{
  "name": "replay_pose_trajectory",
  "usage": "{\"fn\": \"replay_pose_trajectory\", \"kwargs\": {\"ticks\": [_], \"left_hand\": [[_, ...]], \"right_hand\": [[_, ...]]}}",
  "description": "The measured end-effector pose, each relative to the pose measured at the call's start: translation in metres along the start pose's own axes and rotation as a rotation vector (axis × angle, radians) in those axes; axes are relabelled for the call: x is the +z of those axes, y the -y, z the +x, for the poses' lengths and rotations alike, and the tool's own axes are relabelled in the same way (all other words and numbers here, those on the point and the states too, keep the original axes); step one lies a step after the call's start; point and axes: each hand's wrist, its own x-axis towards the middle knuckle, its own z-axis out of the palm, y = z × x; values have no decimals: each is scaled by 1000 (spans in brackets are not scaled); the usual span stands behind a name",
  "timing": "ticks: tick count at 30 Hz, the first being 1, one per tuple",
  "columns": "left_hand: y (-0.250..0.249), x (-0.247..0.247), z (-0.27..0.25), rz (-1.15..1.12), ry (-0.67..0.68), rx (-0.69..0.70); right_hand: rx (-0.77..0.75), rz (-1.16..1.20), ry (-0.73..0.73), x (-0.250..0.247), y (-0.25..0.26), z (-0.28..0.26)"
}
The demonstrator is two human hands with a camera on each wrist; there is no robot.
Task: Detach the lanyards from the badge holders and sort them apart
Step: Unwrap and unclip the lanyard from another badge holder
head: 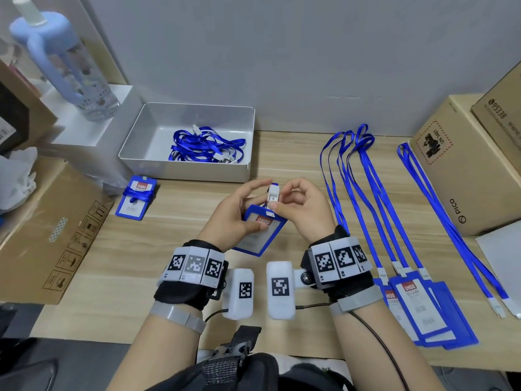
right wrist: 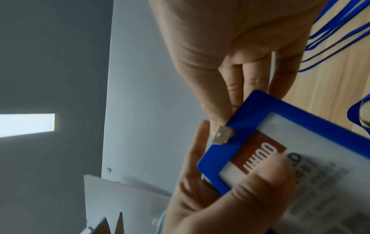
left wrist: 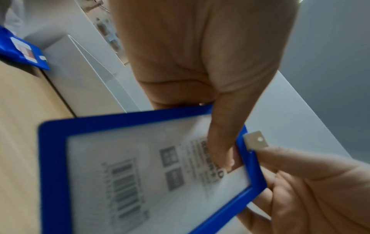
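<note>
My left hand (head: 239,210) grips a blue badge holder (head: 258,235) above the table's middle, thumb pressed on its card face. My right hand (head: 293,201) pinches a white lanyard clip (head: 273,194) standing upright just above the holder's top edge; the strap is hidden behind the hands. In the left wrist view the left thumb (left wrist: 218,142) lies on the badge holder (left wrist: 140,166), whose white tab (left wrist: 256,140) shows bare. In the right wrist view the right fingers (right wrist: 220,82) touch the badge holder (right wrist: 310,142) by the tab (right wrist: 222,134).
A white tray (head: 186,172) at the back holds a tangle of blue lanyards (head: 205,145). Left of it lies a badge holder wrapped in its lanyard (head: 136,198). On the right, several lanyards (head: 366,187) lie stretched out with badge holders (head: 420,309). Cardboard boxes (head: 465,165) flank both sides.
</note>
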Motion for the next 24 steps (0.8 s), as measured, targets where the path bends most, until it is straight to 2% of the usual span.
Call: {"fn": "replay_pose_trajectory", "kwargs": {"ticks": [3, 5, 19, 24], "left_hand": [[6, -3, 2, -9, -159, 8], [8, -5, 3, 53, -210, 7], [-10, -15, 4, 230, -86, 62], [-12, -20, 5, 299, -63, 97]], "right_hand": [[-87, 55, -49, -2, 5, 2], [-121, 44, -60, -4, 8, 2], [-24, 114, -108, 1, 10, 1], [-58, 83, -164, 4, 10, -2]]}}
